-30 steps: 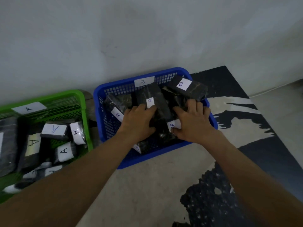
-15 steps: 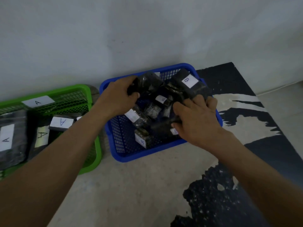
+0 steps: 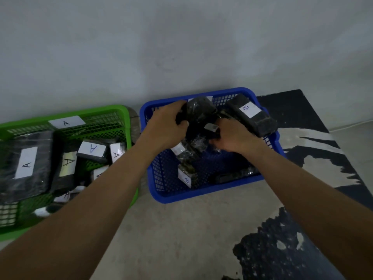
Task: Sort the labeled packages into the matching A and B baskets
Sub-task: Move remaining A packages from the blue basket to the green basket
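Note:
A blue basket (image 3: 201, 196) stands against the wall and holds several black wrapped packages with white B labels. My left hand (image 3: 165, 126) grips a black package (image 3: 198, 111) lifted at the basket's back. My right hand (image 3: 234, 136) is closed on another dark package (image 3: 211, 129) just below it. A long B-labelled package (image 3: 250, 116) leans on the basket's right rim. One small B package (image 3: 186, 175) lies on the basket floor. To the left, the green basket (image 3: 113, 110) marked A holds several A-labelled packages (image 3: 26, 164).
A grey wall rises right behind both baskets. The floor in front is bare concrete with a dark patterned mat (image 3: 302, 199) at the right, running under the blue basket's right side. My forearms cross the green basket's near right corner.
The view has swung right. My left hand stays on the raised black package at the back, and my right hand has moved up and inward onto a package beside it.

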